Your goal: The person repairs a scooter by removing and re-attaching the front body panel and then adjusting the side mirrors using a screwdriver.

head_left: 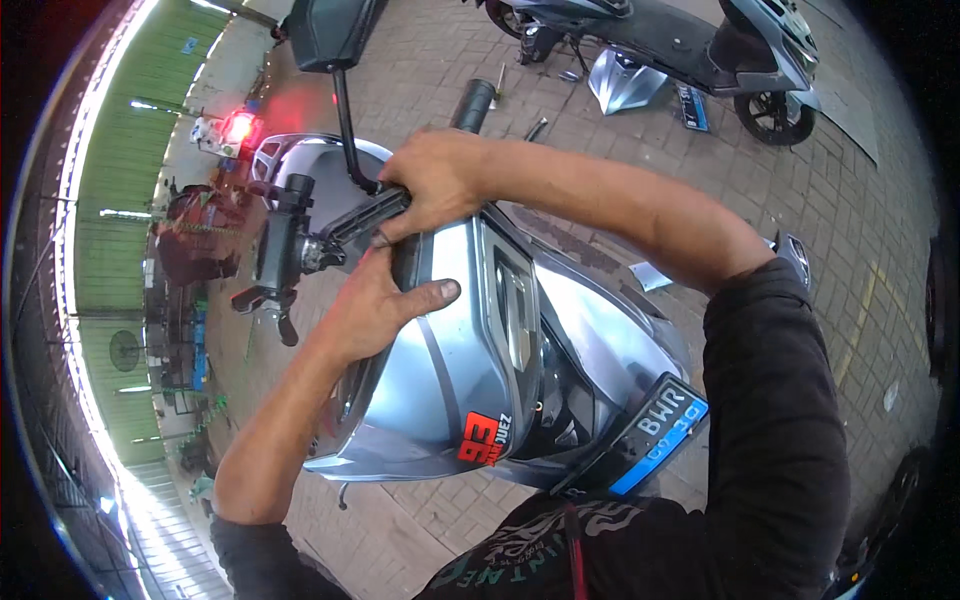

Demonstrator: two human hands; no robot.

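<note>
L hand (368, 308) on silver panel (405, 400), R hand (437, 182) just beyond, can't tell grips; panel might crack if forced imo.

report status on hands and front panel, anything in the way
Left hand on silver front panel, thumb spread across it. Right hand at black bar. Mirror stem close beside right hand, might crowd it.
</note>
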